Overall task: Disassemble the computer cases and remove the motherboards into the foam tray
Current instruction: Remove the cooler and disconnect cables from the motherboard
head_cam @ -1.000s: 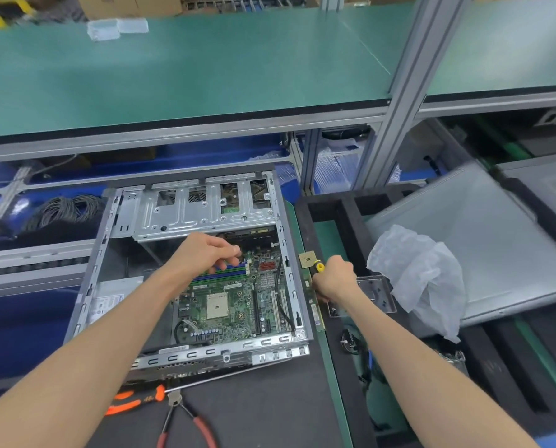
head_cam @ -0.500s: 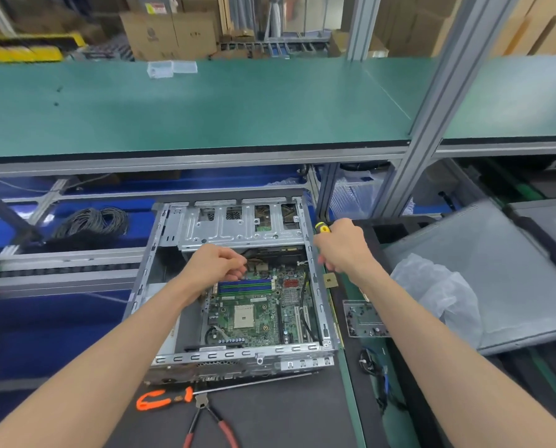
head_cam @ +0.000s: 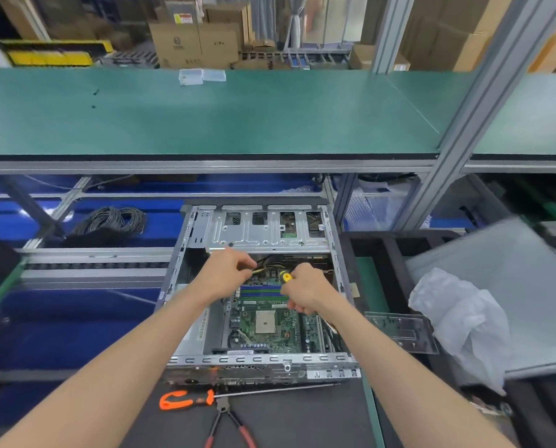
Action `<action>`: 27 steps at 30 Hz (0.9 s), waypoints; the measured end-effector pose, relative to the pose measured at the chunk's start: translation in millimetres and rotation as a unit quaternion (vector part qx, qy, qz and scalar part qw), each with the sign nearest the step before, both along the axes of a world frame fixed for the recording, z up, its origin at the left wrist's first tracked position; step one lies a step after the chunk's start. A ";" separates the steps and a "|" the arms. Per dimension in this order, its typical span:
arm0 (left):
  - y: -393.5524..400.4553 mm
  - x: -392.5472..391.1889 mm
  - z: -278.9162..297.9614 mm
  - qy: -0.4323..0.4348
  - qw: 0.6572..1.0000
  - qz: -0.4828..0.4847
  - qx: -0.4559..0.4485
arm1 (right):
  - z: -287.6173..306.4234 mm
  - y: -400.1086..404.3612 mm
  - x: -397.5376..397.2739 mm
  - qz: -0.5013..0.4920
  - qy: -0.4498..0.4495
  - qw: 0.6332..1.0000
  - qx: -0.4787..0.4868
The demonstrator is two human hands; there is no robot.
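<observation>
Both hands (head_cam: 228, 273) (head_cam: 305, 291) over motherboard (head_cam: 265, 321), screwdriver (head_cam: 286, 277) gripped

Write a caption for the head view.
Left hand pinches cables, right hand grips a screwdriver over the motherboard.

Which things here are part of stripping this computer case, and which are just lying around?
In use: computer case, motherboard, yellow-handled screwdriver gripped by the right hand, left hand pinching the cables, black foam tray.

Lying about: orange-handled screwdriver, red-handled pliers, cable coil, white bag.
</observation>
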State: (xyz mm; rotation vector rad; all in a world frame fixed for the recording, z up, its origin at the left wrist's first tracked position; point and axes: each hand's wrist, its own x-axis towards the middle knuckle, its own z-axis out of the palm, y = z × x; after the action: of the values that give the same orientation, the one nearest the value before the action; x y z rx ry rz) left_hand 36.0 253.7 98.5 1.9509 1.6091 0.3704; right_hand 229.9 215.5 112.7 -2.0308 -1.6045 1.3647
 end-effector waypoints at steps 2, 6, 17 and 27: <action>2.0 1.5 -3.0 0.032 0.999 -0.021 0.010 | -11.0 2.3 -5.0 0.001 -0.015 1.000 0.013; 6.9 -2.5 -8.7 0.104 0.994 -0.028 0.034 | -23.2 6.4 -7.3 -0.019 -0.023 0.999 0.025; 7.4 -12.7 -18.6 0.067 0.998 0.005 0.008 | -33.3 4.3 -5.2 -0.002 0.029 0.999 0.040; -4.5 -9.9 -13.8 0.135 0.990 -0.030 0.025 | -34.1 -2.0 -5.0 0.104 -0.074 0.991 0.030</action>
State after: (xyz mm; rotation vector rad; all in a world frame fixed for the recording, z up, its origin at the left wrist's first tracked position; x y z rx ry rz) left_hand 26.1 249.2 84.7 2.1567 1.7140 0.1275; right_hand 224.9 213.5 78.5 -2.0190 -1.9445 1.2369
